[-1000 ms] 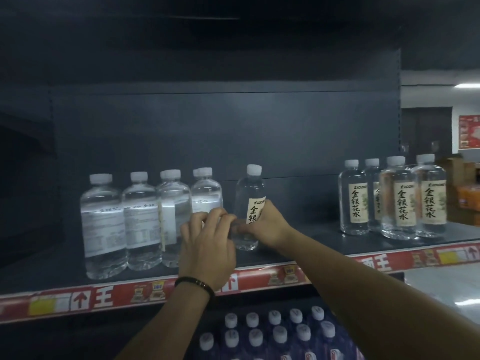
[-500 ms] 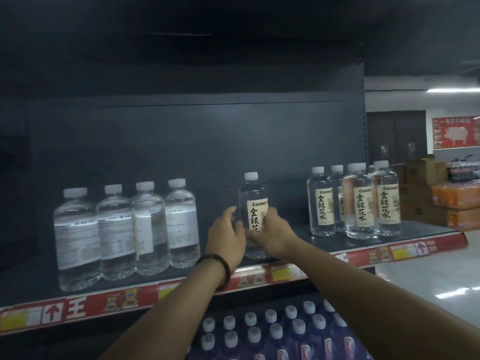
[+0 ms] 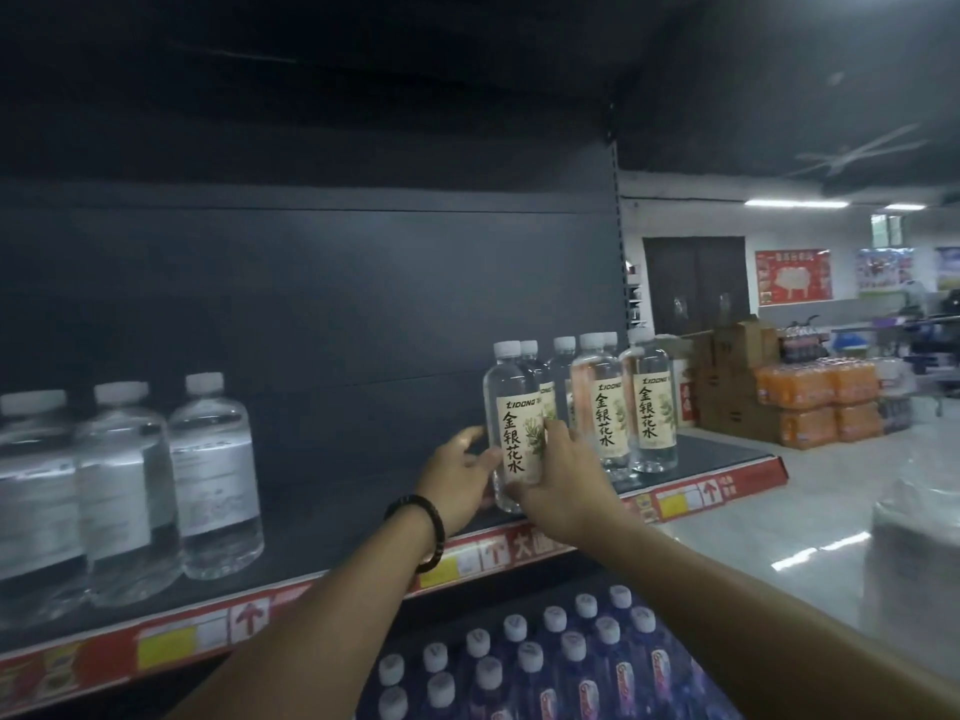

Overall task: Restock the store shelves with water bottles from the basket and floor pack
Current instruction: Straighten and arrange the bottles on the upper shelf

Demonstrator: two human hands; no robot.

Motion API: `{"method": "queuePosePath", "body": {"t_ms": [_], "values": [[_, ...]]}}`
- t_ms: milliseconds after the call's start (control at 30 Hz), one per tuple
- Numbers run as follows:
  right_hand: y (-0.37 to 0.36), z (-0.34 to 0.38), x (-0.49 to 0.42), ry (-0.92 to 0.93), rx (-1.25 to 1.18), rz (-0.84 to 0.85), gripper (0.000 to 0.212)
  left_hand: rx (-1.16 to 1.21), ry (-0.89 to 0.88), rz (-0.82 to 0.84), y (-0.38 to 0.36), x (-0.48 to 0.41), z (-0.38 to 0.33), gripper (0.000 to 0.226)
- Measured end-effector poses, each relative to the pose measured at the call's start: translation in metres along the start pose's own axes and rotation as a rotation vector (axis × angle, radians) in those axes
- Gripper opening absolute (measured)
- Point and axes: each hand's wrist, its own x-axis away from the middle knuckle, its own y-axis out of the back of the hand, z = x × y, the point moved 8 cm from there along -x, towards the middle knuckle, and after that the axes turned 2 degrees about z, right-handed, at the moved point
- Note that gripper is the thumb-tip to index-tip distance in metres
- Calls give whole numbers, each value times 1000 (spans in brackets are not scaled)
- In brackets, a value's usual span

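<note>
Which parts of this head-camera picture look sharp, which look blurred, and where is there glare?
Head view: the label on the held bottle is sharp; the clear bottles at left are smeared; the upper shelving is lost in dark; the ceiling lights reflect as glare on the floor.

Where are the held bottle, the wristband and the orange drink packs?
held bottle (image 3: 519, 433), head view, cream label.
wristband (image 3: 440, 532), head view, band's outer edge.
orange drink packs (image 3: 810, 389), head view, upper row's front.
</note>
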Motion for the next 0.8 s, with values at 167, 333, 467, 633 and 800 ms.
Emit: {"method": "queuePosePath", "body": {"t_ms": [167,333,467,633,800], "values": [[17,-29,0,-40,-34,-87,84,-26,-48,-29,-28,-14,-4,21],[21,-46,-9,-76,-8,-120,67,-85,-39,-89,-42,-27,0,16],[24,-54,-13,-84,-10,-132,56,-144,-52,-88,-48,-38,4,28],[29,-58,-10,-96,-13,-126,49,-161,-77,-114,-52,-41,7,33],[33,-41,5,-83,28,-157,49,-299,-116,-180,-40,-32,-2,29]]}}
